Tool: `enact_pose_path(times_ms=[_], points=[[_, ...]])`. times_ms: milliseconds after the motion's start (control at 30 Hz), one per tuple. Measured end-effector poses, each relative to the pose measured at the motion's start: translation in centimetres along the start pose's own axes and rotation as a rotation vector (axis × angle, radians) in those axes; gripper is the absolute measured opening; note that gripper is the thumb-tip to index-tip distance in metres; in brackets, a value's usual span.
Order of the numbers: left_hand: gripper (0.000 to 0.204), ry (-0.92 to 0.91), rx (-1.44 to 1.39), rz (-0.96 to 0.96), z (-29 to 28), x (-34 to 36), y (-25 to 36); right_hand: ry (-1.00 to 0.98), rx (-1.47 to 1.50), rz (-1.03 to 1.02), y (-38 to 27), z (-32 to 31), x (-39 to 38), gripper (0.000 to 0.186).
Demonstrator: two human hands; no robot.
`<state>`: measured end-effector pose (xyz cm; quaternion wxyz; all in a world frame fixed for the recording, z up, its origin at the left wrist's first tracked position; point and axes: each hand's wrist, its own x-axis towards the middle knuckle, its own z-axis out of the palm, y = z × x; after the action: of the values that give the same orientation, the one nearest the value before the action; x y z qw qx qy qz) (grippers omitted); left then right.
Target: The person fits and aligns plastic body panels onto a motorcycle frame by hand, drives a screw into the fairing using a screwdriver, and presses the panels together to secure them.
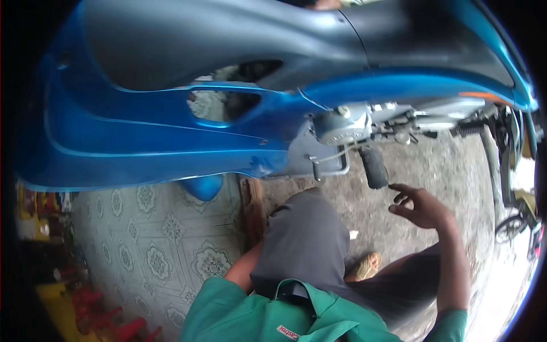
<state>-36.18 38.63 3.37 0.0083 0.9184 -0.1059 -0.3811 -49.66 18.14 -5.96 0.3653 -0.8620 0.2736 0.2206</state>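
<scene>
A blue motorbike [142,131] with a dark grey seat fills the upper half of the view, seen from its side. Its silver engine [342,126] sits at the middle, and a black rubber-covered peg [375,167] hangs just below it. My right hand [420,206] hovers a little right of and below that peg, fingers apart and empty, touching nothing. My left forearm [242,269] runs behind my raised knee in grey trousers [305,233], which hides the left hand. My sandalled foot [364,266] rests on the ground below the engine.
Patterned floor tiles [159,239] lie at the left and rough concrete [450,165] at the right, split by a wooden strip [253,205]. Red plastic stools [108,322] stand at the lower left. A wheel [510,228] shows at the right edge.
</scene>
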Motion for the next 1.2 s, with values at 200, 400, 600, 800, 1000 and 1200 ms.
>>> enact_pose_path(times_ms=[200, 400, 600, 800, 1000, 1200], points=[[0.029, 0.234, -0.348, 0.047, 16.0, 11.8, -11.3, 0.09, -0.183, -0.367, -0.9, -0.4, 1.3, 0.056], [0.04, 0.48, -0.53, 0.246, 23.8, 28.4, -25.8, -0.003, -0.03, -0.324, -0.8, -1.0, 2.9, 0.046], [0.039, 0.766, -0.714, 0.178, 31.9, 34.2, -39.8, -0.127, -0.064, -0.584, -4.4, -0.2, 5.2, 0.037], [0.023, 0.602, -0.757, 0.455, 16.7, 21.2, -25.3, 0.064, -0.04, -0.42, -2.9, -4.6, 2.1, 0.039], [0.021, 0.689, -1.182, 0.521, 4.4, 8.3, -21.5, 0.056, 0.104, -0.628, -5.0, -5.0, 2.1, 0.045], [0.023, 0.78, -0.953, 0.857, -2.1, 5.8, -13.1, 0.042, 0.106, -0.715, -3.9, -3.8, 3.9, 0.056]])
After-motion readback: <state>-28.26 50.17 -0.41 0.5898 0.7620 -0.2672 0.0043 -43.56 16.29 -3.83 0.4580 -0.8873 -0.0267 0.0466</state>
